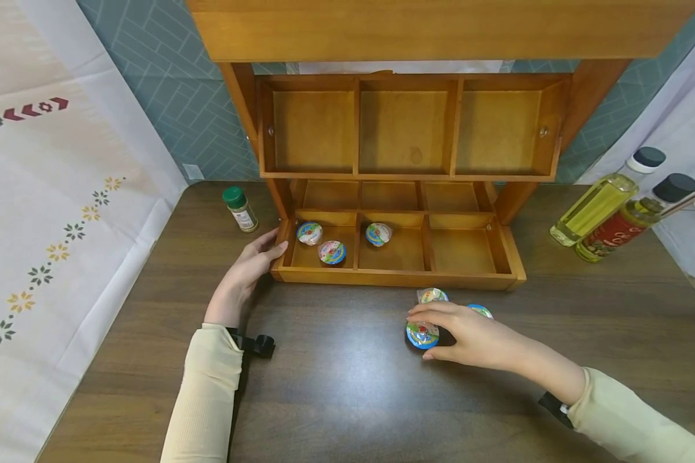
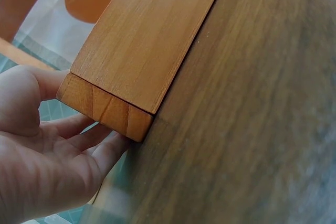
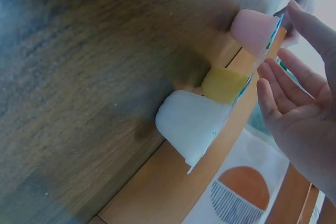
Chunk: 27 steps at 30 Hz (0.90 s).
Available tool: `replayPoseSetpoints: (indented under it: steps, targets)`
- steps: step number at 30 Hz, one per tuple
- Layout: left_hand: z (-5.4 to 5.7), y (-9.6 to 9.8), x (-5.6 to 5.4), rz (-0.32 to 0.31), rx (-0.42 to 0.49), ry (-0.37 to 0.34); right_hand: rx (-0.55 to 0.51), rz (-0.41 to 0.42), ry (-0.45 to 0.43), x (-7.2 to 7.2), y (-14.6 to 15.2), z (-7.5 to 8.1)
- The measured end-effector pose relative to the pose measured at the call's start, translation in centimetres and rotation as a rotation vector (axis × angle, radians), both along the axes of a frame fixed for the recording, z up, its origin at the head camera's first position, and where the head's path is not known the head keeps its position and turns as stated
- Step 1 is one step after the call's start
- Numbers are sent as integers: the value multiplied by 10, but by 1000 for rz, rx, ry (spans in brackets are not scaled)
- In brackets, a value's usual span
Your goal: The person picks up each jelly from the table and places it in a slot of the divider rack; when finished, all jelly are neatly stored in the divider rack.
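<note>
My left hand point(image 1: 255, 267) grips the front left corner of a wooden compartment rack point(image 1: 394, 279); in the left wrist view its thumb lies on the upper edge, fingers along the outer side. My right hand point(image 1: 469, 334) hovers over a small foil-lidded jelly cup point(image 1: 423, 335) on the table, thumb and fingers spread to either side of its lid. Two more jelly cups stand close by, one behind the fingers point(image 1: 432, 294) and one partly hidden behind the hand point(image 1: 480, 310). From the right wrist, pink point(image 3: 253, 30), yellow point(image 3: 224, 85) and white cups point(image 3: 191, 121) show.
In the rack's lower left compartment lie two jelly cups point(image 1: 332, 252), and one cup point(image 1: 378, 234) is in the middle one. A green-capped spice jar point(image 1: 240, 211) stands left of the rack. Two oil bottles point(image 1: 596, 202) stand at the right. The rack's upper tier point(image 1: 405, 175) overhangs the back.
</note>
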<state>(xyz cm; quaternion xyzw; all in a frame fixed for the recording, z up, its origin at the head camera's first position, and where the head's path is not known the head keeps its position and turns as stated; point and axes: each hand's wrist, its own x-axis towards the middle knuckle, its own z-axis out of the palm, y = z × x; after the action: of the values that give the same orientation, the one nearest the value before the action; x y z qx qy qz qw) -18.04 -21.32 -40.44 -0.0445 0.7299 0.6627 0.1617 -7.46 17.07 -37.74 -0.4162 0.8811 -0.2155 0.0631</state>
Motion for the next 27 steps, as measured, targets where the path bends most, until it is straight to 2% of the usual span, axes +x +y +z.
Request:
replayPoseSetpoints:
  steps: [27]
  targets:
    - [2,0,1,-9,-32,0,4,25,-4,-5,-11,-6]
